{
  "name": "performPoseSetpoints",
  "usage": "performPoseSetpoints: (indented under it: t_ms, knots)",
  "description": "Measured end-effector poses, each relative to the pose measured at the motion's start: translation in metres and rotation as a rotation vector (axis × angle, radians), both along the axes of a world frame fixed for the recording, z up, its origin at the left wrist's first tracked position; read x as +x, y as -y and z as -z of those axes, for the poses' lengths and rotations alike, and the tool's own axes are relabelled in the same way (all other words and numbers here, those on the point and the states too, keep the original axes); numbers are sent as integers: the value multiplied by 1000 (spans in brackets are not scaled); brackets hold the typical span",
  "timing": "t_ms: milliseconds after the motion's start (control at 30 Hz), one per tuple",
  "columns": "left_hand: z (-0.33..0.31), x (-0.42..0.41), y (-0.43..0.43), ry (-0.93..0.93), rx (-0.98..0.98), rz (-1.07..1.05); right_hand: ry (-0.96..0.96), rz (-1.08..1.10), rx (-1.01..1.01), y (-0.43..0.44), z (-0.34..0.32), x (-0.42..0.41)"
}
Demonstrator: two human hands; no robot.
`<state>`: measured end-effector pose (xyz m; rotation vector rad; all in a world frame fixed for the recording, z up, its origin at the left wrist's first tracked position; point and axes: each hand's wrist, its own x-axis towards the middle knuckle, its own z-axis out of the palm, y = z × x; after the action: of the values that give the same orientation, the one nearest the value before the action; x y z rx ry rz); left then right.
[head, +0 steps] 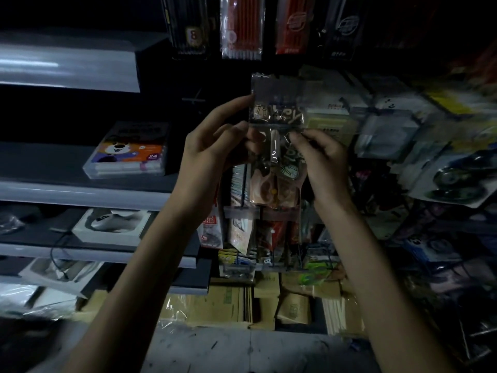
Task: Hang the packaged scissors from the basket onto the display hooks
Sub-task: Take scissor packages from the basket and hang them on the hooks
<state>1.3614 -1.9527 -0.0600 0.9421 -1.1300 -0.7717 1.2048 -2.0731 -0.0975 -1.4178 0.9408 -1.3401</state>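
Room: dim shop aisle, right side blurred.
Shelves [80,195]: grey, stacked tiers on my left, pale front edges.
Display rack [390,135]: ahead and right, crowded with hanging clear-packed goods, too blurred to name.
Floor [228,351]: grey, scuffed, at the bottom between my forearms.
Brown envelopes [215,305]: stacked upright low down, just above the floor.
Pen packs [240,28]: hanging in a row at the top, red and black.
Marker box [126,154]: flat on a left shelf, "24" on the label.
Packaged scissors [277,117]: clear bag, upright, held in front of the rack below the pen packs; can't tell if it's on a hook.
Left hand [212,149]: mine, pinching the bag's left edge.
Right hand [325,162]: mine, pinching the bag's right edge, mid-height.
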Motion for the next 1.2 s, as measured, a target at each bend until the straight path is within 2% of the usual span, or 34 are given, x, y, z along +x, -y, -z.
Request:
performPoseSetpoints:
  t_ms: [300,533,833,1200]
  knots:
    - [10,-2,-1,32,-19,-35,62,-19,40,6,2,0]
    - [48,1,18,176,81,-300,54,-45,82,8,2,-2]
    - [73,-6,28,1,208,-250,115,-61,147,3,-1,-4]
    - [82,-11,28,-41,110,-351,-170,-101,85,-49,24,-30]
